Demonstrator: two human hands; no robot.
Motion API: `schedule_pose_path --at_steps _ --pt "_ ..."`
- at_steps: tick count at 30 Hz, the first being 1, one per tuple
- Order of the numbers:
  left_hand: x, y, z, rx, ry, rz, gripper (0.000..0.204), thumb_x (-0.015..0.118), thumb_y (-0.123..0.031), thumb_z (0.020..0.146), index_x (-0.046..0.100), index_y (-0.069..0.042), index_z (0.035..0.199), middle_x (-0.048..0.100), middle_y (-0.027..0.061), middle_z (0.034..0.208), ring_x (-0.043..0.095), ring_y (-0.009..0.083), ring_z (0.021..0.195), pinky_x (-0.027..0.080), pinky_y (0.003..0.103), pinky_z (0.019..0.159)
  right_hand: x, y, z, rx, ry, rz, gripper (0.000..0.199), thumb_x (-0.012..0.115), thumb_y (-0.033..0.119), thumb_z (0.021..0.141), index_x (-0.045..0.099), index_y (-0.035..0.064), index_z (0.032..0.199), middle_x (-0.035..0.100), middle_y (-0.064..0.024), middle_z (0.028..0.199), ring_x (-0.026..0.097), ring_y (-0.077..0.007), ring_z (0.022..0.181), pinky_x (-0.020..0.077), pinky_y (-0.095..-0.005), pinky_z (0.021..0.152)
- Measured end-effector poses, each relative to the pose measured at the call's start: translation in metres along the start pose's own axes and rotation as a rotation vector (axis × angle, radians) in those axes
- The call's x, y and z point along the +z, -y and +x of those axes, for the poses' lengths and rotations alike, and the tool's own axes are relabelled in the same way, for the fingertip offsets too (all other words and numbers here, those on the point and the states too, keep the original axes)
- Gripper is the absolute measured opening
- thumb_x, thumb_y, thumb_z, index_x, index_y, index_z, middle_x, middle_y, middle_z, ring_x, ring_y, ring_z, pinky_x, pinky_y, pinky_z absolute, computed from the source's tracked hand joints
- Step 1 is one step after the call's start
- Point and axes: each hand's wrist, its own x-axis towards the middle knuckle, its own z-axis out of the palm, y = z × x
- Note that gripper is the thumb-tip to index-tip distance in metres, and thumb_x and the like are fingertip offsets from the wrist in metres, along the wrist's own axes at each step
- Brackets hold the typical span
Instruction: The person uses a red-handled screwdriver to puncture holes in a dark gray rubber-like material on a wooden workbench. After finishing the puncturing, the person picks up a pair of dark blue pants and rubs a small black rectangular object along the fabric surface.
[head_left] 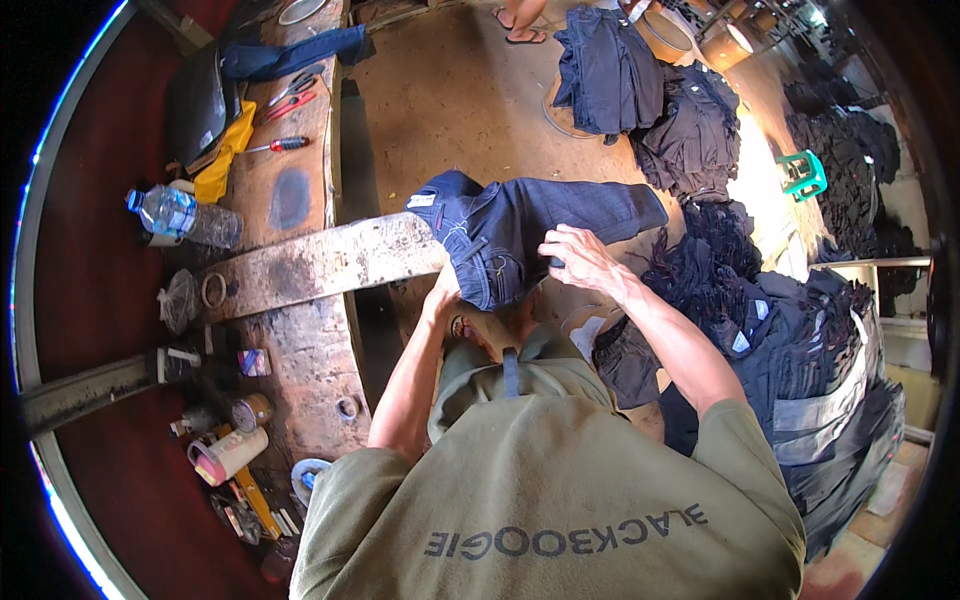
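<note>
A pair of dark blue jeans (560, 205) is drawn over the end of a worn wooden board (330, 262), its leg stretching out to the right. At the near side of the waist, my left hand (446, 287) grips the edge of the jeans; the cloth hides part of its fingers. Above the near side of the leg is my right hand (585, 260), its fingers curled round something small and dark that I cannot make out. A pale label (421, 200) shows at the far end of the waist.
On the wooden bench (310, 340) at left lie a screwdriver (278, 145), red-handled pliers (291, 106) and a plastic water bottle (185, 216). Piles of dark trousers (690, 130) stand at right, near a green stool (803, 175). Another person's feet (522, 25) show at the top.
</note>
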Motion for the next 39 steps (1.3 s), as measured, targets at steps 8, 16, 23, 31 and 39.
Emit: schedule_pose_path --at_steps 8,16,23,31,39 --pt "-0.008 0.000 -0.032 0.193 0.215 0.143 0.062 0.076 -0.028 0.102 0.056 0.000 0.154 0.062 0.0172 0.151 0.056 0.0298 0.141 0.044 0.042 0.122 0.014 0.010 -0.023 -0.183 -0.131 0.037 0.026 0.080 0.020 0.079 0.079 0.0057 0.101 0.070 -0.0085 0.103 0.067 -0.0312 0.101 0.0588 -0.0458 0.091" --pt "0.000 0.038 0.012 -0.175 -0.337 -0.408 0.065 0.080 -0.021 0.098 0.057 0.001 0.154 0.067 0.0137 0.148 0.062 0.0276 0.134 0.047 0.040 0.115 0.061 0.032 -0.043 0.038 -0.103 0.055 0.040 0.076 0.023 0.097 0.075 0.0049 0.132 0.071 -0.0175 0.134 0.071 -0.0372 0.115 0.0591 -0.0490 0.098" --pt "0.033 -0.072 -0.035 -0.345 -1.101 -0.609 0.047 0.073 -0.028 0.108 0.057 -0.001 0.142 0.069 0.0124 0.132 0.064 0.0188 0.120 0.046 0.039 0.111 0.036 -0.116 -0.127 1.313 -0.698 1.628 0.089 0.075 0.075 0.094 0.066 -0.0053 0.132 0.073 -0.0109 0.107 0.070 -0.0200 0.072 0.0581 -0.0352 0.067" --pt "0.105 -0.127 0.021 -0.321 -1.297 0.126 0.095 0.104 -0.034 0.074 0.051 0.003 0.144 0.065 0.0234 0.133 0.065 0.0340 0.122 0.050 0.044 0.111 0.014 -0.217 -0.128 1.183 -0.515 1.768 0.049 0.089 0.052 0.092 0.071 0.0080 0.106 0.068 -0.0043 0.083 0.068 -0.0224 0.063 0.0576 -0.0390 0.058" --pt "0.078 -0.094 0.049 -0.213 -1.325 0.654 0.085 0.100 -0.040 0.080 0.059 0.008 0.137 0.059 0.0268 0.136 0.053 0.0448 0.130 0.044 0.056 0.111 0.035 -0.215 -0.146 1.330 -0.703 1.271 0.035 0.089 0.035 0.096 0.075 0.0046 0.107 0.069 -0.0034 0.081 0.065 -0.0166 0.059 0.0538 -0.0343 0.054"
